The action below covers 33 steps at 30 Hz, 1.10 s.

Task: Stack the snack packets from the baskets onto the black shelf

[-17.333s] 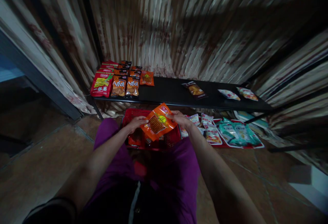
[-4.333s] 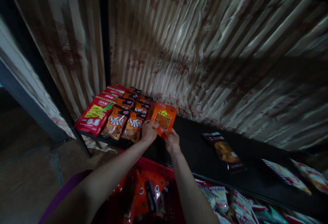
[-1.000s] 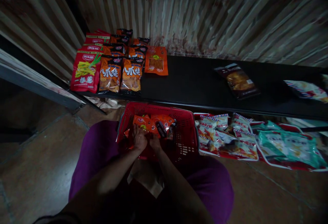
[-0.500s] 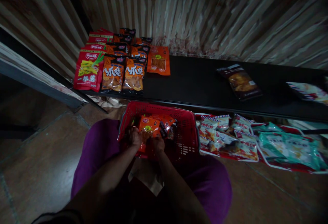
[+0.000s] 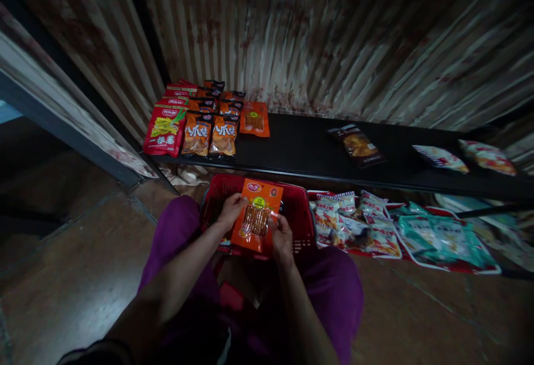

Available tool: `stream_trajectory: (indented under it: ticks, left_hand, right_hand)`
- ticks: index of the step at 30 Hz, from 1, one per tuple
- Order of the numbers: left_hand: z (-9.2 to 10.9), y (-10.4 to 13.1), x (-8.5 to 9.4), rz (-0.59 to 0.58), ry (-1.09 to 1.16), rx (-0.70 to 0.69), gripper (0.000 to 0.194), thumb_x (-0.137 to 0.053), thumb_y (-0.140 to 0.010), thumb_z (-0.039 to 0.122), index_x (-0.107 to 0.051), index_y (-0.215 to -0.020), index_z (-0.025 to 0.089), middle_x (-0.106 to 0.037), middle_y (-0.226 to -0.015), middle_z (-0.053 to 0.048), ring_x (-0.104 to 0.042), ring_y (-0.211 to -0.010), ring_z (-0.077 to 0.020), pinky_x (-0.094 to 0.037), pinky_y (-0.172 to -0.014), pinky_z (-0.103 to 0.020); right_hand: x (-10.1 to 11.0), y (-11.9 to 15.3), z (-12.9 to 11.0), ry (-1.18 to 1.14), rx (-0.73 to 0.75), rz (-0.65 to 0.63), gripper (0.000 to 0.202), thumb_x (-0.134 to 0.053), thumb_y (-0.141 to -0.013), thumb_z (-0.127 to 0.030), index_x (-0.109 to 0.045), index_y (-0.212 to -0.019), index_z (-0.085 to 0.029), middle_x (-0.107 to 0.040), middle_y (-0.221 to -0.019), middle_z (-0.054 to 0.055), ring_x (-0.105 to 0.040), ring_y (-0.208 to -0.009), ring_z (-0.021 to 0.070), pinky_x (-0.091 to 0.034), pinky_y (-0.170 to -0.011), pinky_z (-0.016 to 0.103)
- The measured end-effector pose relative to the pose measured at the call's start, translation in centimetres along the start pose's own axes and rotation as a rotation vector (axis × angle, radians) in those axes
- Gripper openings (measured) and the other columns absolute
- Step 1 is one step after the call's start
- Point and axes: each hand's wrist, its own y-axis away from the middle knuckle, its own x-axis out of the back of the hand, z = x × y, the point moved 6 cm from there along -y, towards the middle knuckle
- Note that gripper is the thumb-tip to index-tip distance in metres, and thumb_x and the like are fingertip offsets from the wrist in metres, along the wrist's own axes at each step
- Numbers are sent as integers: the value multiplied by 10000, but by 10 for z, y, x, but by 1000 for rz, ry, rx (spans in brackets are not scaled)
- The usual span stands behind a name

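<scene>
An orange snack packet [image 5: 256,217] with a window showing brown sticks is held upright between both hands, above the red shopping basket [image 5: 300,201]. My left hand [image 5: 232,211] grips its left edge and my right hand [image 5: 282,237] its right edge. The packet hides much of the basket's contents. A matching orange packet [image 5: 255,119] stands on the black shelf [image 5: 292,145], beside rows of black-and-orange snack bags [image 5: 224,136] and red snack bags [image 5: 166,130].
Farther right on the shelf lie a brown snack packet [image 5: 359,145] and two white-and-red packets [image 5: 442,158]. Below the shelf, one basket holds white-and-red bags [image 5: 379,240] and another holds green bags [image 5: 448,240]. A metal shelf post [image 5: 146,25] rises at the left.
The orange packet has been lifted up out of the basket by both hands and now faces the camera. The view has shifted, bringing another packet at the right into sight.
</scene>
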Motion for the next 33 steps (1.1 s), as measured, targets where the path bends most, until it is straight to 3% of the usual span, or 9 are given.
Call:
stream_trajectory:
  ticks: [6, 13, 22, 28, 33]
  left_hand:
    - [32, 16, -13, 24, 63, -16, 273, -616, -700, 431, -618, -694, 159, -578, -604, 24, -509, -576, -109, -383, -548, -206]
    - [57, 41, -22, -25, 40, -72, 259, -623, -700, 415, -589, -659, 162, -556, -573, 31, -514, -579, -116, -382, -544, -208]
    - [88, 61, -14, -51, 130, -127, 173, -598, -666, 329, -567, -623, 165, -525, -591, 44, -470, -588, -98, -361, -576, -203]
    - [110, 62, -9, -42, 148, -202, 197, -604, -685, 357, -570, -639, 168, -548, -629, 38, -492, -636, -106, -383, -626, -204]
    - [114, 65, -11, -13, 100, -204, 224, -598, -721, 388, -588, -659, 172, -560, -613, 25, -527, -661, -134, -403, -612, -216]
  right_hand:
    - [-3, 29, -51, -123, -41, -74, 335, -712, -655, -452, -615, -878, -221, -702, -789, -13, -635, -661, 158, -498, -596, 272]
    - [2, 16, -106, -185, 116, 18, 374, -720, -644, -471, -672, -882, -187, -715, -767, -6, -640, -655, 138, -498, -635, 255]
    - [-9, 15, -126, -277, 142, 112, 270, -748, -593, -371, -714, -783, -183, -732, -742, -7, -667, -686, 148, -515, -657, 261]
    - [-18, 22, -137, -309, 130, 41, 225, -760, -581, -335, -704, -745, -191, -726, -742, -23, -660, -667, 136, -518, -635, 246]
    - [-19, 31, -142, -301, 138, 3, 194, -758, -594, -309, -701, -734, -189, -714, -693, -28, -658, -659, 135, -523, -644, 241]
